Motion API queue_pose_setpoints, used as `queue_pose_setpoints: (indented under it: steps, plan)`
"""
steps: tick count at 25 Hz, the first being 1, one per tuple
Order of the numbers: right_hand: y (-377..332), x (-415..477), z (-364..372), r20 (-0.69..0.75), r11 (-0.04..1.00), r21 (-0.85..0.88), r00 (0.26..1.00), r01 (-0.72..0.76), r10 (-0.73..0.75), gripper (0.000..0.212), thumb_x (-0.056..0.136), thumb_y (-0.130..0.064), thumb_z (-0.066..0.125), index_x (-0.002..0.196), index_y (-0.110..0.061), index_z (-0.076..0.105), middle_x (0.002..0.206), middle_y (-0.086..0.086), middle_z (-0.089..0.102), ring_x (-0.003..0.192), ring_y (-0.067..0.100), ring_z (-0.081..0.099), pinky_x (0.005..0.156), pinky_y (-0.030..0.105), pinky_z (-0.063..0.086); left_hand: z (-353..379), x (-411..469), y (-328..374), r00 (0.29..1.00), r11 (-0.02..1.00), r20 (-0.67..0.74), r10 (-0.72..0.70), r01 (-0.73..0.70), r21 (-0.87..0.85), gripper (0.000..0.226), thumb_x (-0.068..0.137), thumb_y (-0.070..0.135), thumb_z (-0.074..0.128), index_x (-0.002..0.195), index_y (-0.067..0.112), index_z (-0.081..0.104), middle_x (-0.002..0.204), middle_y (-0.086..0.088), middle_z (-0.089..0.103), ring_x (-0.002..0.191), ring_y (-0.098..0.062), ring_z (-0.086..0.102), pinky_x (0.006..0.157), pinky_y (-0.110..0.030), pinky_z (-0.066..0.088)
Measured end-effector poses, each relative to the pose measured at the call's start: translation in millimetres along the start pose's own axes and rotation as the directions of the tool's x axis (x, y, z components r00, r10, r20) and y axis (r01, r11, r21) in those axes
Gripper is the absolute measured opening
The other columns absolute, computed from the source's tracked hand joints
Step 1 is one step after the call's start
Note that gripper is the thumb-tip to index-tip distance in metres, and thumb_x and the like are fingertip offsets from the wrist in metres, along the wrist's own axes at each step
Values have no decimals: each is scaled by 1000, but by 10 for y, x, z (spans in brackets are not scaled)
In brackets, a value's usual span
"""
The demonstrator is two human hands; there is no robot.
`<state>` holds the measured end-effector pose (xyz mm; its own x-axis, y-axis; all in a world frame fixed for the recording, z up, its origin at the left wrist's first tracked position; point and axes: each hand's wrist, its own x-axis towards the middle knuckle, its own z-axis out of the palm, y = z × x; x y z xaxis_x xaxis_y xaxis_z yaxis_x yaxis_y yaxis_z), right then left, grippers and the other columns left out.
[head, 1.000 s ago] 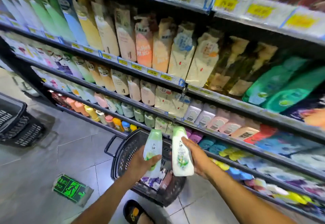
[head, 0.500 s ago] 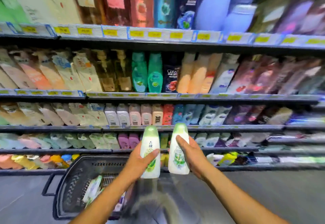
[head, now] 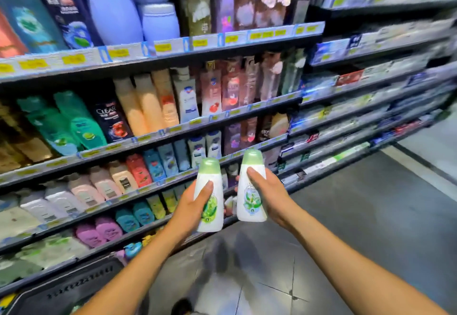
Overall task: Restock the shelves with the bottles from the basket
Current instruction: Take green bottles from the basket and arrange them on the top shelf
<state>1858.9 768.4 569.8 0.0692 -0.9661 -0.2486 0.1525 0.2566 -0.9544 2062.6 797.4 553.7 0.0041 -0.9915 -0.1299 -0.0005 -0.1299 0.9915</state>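
I hold two white bottles with pale green caps upright in front of the shelves. My left hand (head: 189,209) grips the left bottle (head: 209,206), thumb across its front. My right hand (head: 268,194) grips the right bottle (head: 251,198), which stands slightly higher. The two bottles are close together but apart. The black basket (head: 71,290) shows only as a rim at the bottom left, below my left forearm. Its contents are hidden.
Shelf racks (head: 158,139) packed with shampoo and body-wash bottles fill the left and centre. Further racks (head: 371,107) of boxed goods run off to the right. Grey tiled floor (head: 358,228) lies open on the right. A sandalled foot (head: 183,307) shows at the bottom.
The view has swung right along the aisle and the basket has slid to the bottom left corner. Both hands still hold their bottles, now lifted slightly higher against the shelves.
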Motion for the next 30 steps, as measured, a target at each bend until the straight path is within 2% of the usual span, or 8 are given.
queue_pose_setpoints:
  steps: [3,5,10,15,17,19,23,30]
  plan:
    - [-67,-15,-384,-79,1000,0,997,21,-21,23,100,-31,62,111,-11,63,93,11,71,84,28,68,83,48,58,407,174,56,995,1000,99,-15,16,-8,19,104,27,51,111,11,60,86,-14,73,72,-27,71,65,-38,60]
    - [-90,31,-640,-121,999,13,992,39,-37,22,100,-30,63,111,-11,63,94,13,71,87,30,68,88,53,57,673,336,66,990,1000,142,-11,12,-3,18,104,27,53,108,12,61,85,-12,74,70,-22,71,63,-34,59]
    - [-199,263,-1246,-221,998,9,973,67,-63,36,100,-33,63,118,-2,60,100,22,72,87,31,70,82,49,59,1332,892,61,970,999,242,-37,41,-12,40,94,51,62,107,13,62,86,-13,74,74,-27,72,68,-41,60]
    - [-460,752,-1877,-294,996,-26,952,81,-86,49,89,-46,68,118,-7,61,109,27,70,89,32,71,86,52,58,2089,1599,126,952,998,303,-38,49,-30,33,94,42,52,101,11,61,73,-6,72,61,-18,68,54,-28,55]
    - [-562,971,-2072,-294,996,-39,951,86,-94,44,90,-46,68,114,-9,62,106,26,72,91,37,71,88,56,57,2295,1853,143,944,998,328,-37,51,-34,37,90,45,52,103,12,61,76,-7,73,65,-21,69,57,-29,56]
    - [-671,1196,-2223,-295,995,-19,950,100,-101,36,96,-40,66,112,-8,61,102,24,72,88,38,71,85,56,57,2465,2099,159,944,998,329,-17,36,-51,28,98,38,51,103,12,62,75,-4,74,66,-18,69,57,-27,55]
    - [-862,1571,-2393,-261,991,-43,955,130,-137,43,94,-43,67,115,-5,63,106,28,71,89,36,71,88,59,56,2692,2438,314,944,998,330,-3,22,-55,21,107,20,44,101,12,62,71,0,74,61,-10,69,54,-23,53]
    - [-1255,2277,-2404,-84,982,-116,984,147,-158,34,98,-42,63,118,-14,63,108,19,74,101,40,71,91,55,58,2562,2905,649,984,994,161,73,-60,-88,19,101,31,49,103,19,64,81,-1,76,72,-16,71,64,-27,57]
